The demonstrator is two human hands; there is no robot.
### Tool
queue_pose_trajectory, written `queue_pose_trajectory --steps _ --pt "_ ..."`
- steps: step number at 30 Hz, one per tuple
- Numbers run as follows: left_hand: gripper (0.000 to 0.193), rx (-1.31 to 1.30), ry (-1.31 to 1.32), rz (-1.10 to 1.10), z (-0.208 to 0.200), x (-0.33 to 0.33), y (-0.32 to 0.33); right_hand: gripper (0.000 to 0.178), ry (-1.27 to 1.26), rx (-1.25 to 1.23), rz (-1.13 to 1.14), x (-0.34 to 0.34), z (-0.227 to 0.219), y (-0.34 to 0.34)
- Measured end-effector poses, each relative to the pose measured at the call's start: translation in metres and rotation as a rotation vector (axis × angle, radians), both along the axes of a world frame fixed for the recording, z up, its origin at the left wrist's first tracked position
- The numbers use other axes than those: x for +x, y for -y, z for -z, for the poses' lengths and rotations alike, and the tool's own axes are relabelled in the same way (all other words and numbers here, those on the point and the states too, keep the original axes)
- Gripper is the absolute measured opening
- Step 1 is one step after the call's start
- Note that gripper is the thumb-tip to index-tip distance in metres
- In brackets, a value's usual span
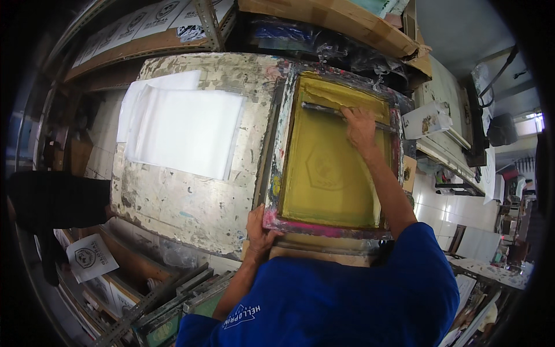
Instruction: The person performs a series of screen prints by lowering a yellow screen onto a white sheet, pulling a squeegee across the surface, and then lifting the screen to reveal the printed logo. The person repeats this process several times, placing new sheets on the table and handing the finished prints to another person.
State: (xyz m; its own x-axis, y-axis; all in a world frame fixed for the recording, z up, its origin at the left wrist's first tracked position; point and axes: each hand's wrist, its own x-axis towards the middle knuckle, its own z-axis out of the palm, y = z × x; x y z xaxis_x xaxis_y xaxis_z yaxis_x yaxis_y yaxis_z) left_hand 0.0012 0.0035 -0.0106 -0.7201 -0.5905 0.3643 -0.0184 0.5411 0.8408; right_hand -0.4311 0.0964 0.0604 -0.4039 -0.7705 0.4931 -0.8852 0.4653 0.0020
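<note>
A paint-stained screen-printing frame with yellow-green mesh lies in front of me on the worktable. Faintly visible in the mesh is an emblem. Near the frame's far end, a long dark squeegee stretches across the mesh. My right hand is closed over the squeegee right of its middle, with the arm reaching over the frame's right side. My left hand grips the near left corner of the frame, fingers partly hidden. What lies beneath the mesh is hidden.
White sheets lie stacked on the stained tabletop left of the frame. A person in black holds a printed sheet at far left. Printed sheets fill a shelf behind. A cardboard box stands beyond the frame.
</note>
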Motion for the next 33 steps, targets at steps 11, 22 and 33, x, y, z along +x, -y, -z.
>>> queue_pose_trajectory --steps 11,22,33 --pt "0.101 0.002 0.043 -0.003 -0.005 0.005 0.001 0.043 -0.039 0.023 -0.001 0.007 0.007 0.010" --pt "0.100 -0.006 0.061 0.005 -0.009 0.004 0.001 0.043 -0.019 -0.025 0.009 -0.075 0.004 0.037" --pt "0.101 0.005 0.067 0.004 -0.009 0.005 0.002 0.040 -0.011 0.045 0.064 -0.041 -0.003 0.030"
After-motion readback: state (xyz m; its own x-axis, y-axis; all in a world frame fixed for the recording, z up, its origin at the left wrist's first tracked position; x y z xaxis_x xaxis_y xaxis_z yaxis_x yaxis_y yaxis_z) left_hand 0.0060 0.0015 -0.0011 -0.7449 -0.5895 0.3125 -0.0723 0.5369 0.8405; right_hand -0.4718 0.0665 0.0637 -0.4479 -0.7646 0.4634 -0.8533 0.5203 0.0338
